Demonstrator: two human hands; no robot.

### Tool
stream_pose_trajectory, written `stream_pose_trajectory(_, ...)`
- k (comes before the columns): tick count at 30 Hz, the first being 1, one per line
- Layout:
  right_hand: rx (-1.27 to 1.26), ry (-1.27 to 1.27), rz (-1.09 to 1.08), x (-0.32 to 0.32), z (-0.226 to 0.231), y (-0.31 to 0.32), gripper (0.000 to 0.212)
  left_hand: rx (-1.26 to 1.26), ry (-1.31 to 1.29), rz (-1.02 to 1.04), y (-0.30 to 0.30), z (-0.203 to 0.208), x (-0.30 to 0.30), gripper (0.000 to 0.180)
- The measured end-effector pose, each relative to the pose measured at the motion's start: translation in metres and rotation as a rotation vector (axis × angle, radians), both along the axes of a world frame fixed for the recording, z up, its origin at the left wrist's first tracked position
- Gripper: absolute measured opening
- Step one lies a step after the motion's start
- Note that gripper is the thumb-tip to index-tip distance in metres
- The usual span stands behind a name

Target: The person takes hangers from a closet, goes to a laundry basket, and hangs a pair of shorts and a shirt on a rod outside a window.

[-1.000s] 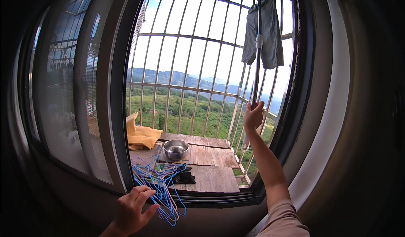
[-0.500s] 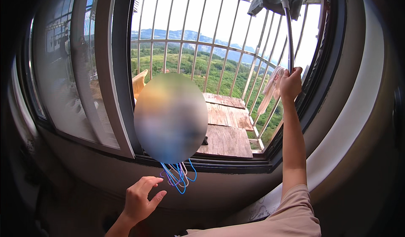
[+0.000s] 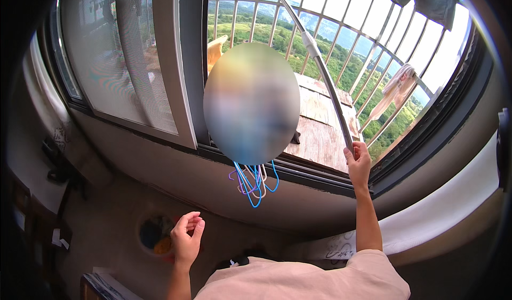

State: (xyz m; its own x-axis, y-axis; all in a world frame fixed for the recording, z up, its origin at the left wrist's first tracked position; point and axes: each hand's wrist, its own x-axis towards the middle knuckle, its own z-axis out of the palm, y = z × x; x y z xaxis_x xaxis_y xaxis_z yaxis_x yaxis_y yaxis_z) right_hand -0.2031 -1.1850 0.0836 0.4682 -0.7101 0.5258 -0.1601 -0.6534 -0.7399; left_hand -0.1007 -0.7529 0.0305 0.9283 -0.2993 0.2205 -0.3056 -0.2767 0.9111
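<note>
Pole (image 3: 310,45), pinched low by only the right hand (image 3: 360,164), could easily tip against the bars (image 3: 250,0); left hand (image 3: 186,238) half-curled, seemingly empty

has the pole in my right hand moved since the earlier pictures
Yes. Its upper part has swung left, away from the window frame's right side: the pole earlier crossed the grey shorts, now stands left of them.
</note>
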Motion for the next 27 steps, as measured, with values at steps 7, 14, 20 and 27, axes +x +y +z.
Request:
stream_pose_trajectory(7, 0.028, 0.269, -0.245, -0.065, -0.061, 0.031, 0.022, -0.051, 0.285, 0.255, 0.060, -0.071, -0.030, 0.017)
stream_pose_trajectory(14, -0.037, 0.359, -0.402, -0.089, -0.060, 0.021, 0.021, -0.033, 0.312, 0.188, 0.052, -0.083, -0.021, 0.016)
stream_pose_trajectory(20, 0.009, 0.370, -0.394, -0.085, -0.064, 0.011, 0.020, -0.009, 0.276, 0.046, -0.004, -0.055, -0.004, 0.018)
stream_pose_trajectory(27, -0.136, 0.516, -0.383, -0.086, -0.063, -0.015, 0.022, -0.059, 0.295, 0.027, -0.032, -0.055, -0.007, 0.018)
